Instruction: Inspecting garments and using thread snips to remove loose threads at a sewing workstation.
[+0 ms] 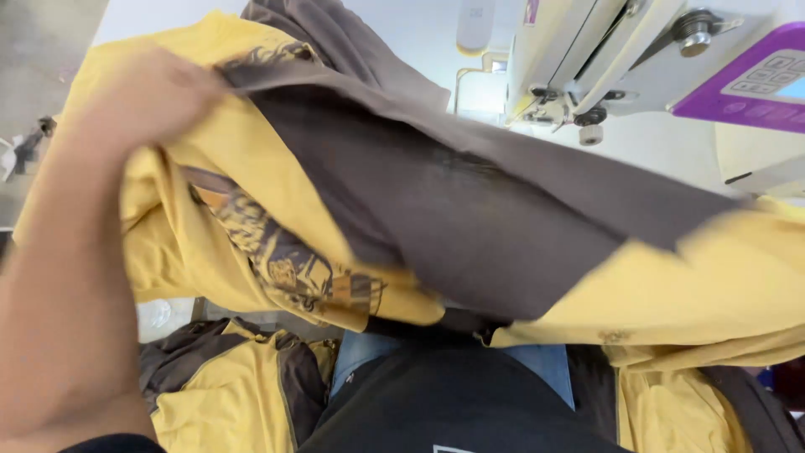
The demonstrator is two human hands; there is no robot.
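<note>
A yellow garment with a dark grey panel and a dark print is lifted and spread across the middle of the view. My left hand, blurred by motion, grips its upper left edge, and my forearm runs down the left side. My right hand is out of sight, and the garment's right end stretches off the right edge. The cloth hangs over my lap, where blue jeans and a black top show.
A white sewing machine with a purple control panel stands at the upper right on a white table. More yellow and grey garments lie in a pile at the lower left and the lower right.
</note>
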